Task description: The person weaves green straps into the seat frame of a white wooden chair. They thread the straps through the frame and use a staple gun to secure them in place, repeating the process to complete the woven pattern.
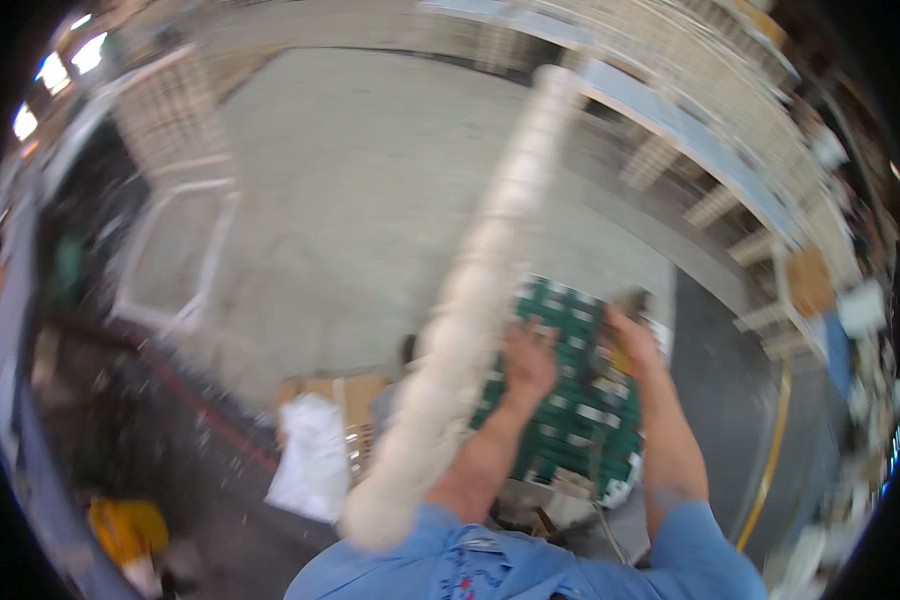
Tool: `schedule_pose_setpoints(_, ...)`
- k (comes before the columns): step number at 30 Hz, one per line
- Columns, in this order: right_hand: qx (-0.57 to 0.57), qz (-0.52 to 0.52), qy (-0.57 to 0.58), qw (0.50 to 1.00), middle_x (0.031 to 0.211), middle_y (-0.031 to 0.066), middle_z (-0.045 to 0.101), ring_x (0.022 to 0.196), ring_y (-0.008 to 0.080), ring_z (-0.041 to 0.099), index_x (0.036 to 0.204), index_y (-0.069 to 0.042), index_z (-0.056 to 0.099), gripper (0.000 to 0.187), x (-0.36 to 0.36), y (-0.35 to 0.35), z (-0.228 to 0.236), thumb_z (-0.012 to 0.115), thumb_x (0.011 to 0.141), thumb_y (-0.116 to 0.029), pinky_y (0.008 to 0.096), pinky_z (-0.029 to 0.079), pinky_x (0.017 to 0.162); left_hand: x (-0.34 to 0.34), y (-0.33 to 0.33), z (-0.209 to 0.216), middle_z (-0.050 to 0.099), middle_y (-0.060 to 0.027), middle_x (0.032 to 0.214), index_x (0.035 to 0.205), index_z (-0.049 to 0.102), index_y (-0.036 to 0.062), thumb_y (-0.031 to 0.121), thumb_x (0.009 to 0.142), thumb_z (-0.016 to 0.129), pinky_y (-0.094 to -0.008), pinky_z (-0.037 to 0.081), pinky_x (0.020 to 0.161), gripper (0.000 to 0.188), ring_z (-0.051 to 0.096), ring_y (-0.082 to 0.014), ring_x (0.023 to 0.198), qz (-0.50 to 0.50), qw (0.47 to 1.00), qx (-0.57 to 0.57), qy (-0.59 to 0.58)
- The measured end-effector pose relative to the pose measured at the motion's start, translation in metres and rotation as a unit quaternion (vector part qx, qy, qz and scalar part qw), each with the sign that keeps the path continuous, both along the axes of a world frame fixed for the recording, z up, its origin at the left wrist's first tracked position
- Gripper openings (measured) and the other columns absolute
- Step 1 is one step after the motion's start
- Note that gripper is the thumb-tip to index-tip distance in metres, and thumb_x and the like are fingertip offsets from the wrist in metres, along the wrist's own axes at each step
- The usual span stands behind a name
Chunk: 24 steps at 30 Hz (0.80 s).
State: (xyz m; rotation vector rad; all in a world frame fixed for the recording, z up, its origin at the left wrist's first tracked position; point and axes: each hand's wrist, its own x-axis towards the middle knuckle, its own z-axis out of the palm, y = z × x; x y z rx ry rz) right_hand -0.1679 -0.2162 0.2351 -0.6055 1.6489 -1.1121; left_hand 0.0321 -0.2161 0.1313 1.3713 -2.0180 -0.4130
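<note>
In front of me is a green and white woven panel [560, 430], a checked webbing that looks like a seat. My left hand [530, 362] lies on it with fingers spread, holding nothing. At the panel's right side my right hand [632, 340] is closed around a dark hand tool with a yellow part [608, 365], which looks like a staple gun. Motion blur hides the tool's exact kind. A thin hose or cord [597, 455] runs below it. A pale ribbed pole [470, 310] crosses the view and covers part of my left forearm and the panel's left edge.
A pale chair frame [175, 250] with a slatted back stands at the left. Pale chairs [715, 205] with bluish seats line the far right. A white bag [313, 455] lies by a cardboard box [360, 405]. A yellow object [130, 525] is lower left.
</note>
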Motion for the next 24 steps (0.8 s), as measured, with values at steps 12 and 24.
schedule_pose_setpoints(12,0.181,-0.018,0.14,0.973,0.085,0.0105,0.07,0.064,0.018,0.063,0.118,-0.008,0.065,0.038,-0.067,0.326,0.129,0.075,0.094,-0.035,0.0254,0.048,0.057,0.084,0.185,0.055,0.072,-0.0082,0.102,0.124,0.068,0.0024,0.027,0.095,0.063,-0.0317,0.053,0.077,0.037,0.068,-0.02,0.087,0.089,0.65,0.645,0.391)
schedule_pose_setpoints(24,0.113,-0.028,0.175,0.978,0.102,0.0153,0.069,0.082,0.0234,0.064,0.124,-0.002,0.063,0.045,-0.018,0.34,0.055,0.074,0.094,-0.034,0.0318,0.05,0.071,0.052,0.203,0.045,0.052,-0.0148,0.151,0.146,0.05,0.002,0.041,0.082,0.084,-0.0422,0.043,0.108,0.081,0.05,-0.0292,0.137,0.186,0.667,0.628,0.355)
